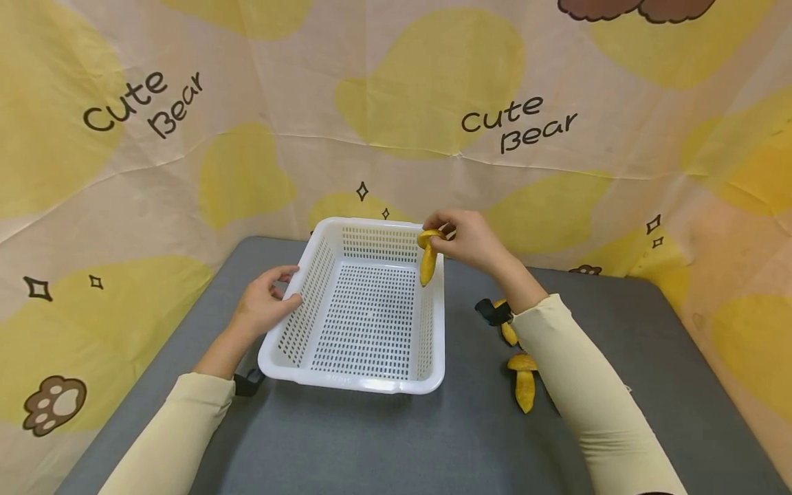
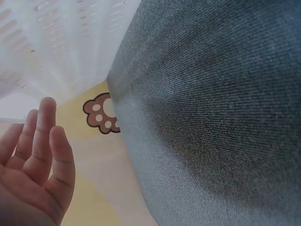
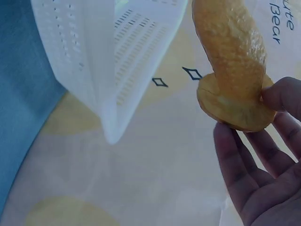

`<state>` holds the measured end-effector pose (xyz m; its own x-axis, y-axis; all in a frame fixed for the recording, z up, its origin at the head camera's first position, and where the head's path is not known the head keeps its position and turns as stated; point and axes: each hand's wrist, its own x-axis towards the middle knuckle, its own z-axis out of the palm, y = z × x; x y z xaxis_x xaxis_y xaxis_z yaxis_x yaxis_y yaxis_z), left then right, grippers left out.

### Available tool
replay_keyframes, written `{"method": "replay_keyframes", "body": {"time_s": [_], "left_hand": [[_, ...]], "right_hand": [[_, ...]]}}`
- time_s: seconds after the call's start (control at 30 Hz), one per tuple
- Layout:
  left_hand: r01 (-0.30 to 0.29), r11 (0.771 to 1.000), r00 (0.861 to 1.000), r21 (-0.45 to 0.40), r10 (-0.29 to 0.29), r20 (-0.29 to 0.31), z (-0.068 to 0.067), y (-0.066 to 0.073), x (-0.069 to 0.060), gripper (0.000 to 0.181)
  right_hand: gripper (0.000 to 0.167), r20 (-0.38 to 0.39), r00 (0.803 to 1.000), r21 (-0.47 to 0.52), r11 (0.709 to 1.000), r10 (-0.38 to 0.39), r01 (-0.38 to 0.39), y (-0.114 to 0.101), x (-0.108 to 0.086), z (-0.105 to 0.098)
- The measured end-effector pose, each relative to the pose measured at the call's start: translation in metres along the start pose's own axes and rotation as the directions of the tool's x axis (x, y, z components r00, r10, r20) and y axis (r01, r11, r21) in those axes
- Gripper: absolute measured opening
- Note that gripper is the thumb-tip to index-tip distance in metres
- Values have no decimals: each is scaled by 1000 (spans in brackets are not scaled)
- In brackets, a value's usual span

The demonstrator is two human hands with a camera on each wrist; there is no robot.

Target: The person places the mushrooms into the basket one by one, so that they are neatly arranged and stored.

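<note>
A creased fabric backdrop [image 1: 297, 89] in cream and soft yellow patches is printed with "Cute Bear" lettering [image 1: 516, 124] and a brown paw print [image 1: 56, 405]. Before it, a gray surface [image 1: 346, 447] with rounded far corners is shown, its fine, ribbed weave caught by the left wrist camera. A white plastic basket [image 1: 353, 381], rectangular with rounded corners and a smooth, broad rim, is seen from above, its walls and base pierced by rows of small slots. The right arm is clothed in a cream sleeve [image 1: 600, 405] that is gathered in folds.

At the basket's left side, the left hand [image 1: 262, 302] is held with its fingers relaxed and spread, the thumb laid over the rim. By the far right corner, a yellow mushroom [image 1: 427, 267] is pinched at its cap between the thumb and fingers of the right hand [image 1: 470, 237]. The mushroom is held over the basket's right wall, cap uppermost and stem hanging; a rounded cap, a thick stem and a glossy, dimpled skin are revealed by the right wrist view. On the surface to the right, a second mushroom [image 1: 524, 385] is laid near the right forearm, and a third mushroom [image 1: 509, 333] is partly hidden by a black wrist mount [image 1: 493, 313].
</note>
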<state>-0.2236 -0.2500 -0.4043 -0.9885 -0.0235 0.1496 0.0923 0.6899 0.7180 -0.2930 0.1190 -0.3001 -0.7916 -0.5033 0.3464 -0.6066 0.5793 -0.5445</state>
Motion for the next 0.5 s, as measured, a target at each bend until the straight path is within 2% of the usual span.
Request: {"method": "replay_keyframes", "body": {"time_s": [0.3, 0.5], "left_hand": [[5, 1000, 1000, -7, -5, 3, 0, -1, 0, 56], [6, 1000, 1000, -14, -6, 4, 0, -3, 1, 56]], "right_hand": [[19, 5, 1000, 26, 1000, -3, 3, -9, 32, 29], [20, 1, 998, 139, 988, 67, -66, -19, 51, 49]]}}
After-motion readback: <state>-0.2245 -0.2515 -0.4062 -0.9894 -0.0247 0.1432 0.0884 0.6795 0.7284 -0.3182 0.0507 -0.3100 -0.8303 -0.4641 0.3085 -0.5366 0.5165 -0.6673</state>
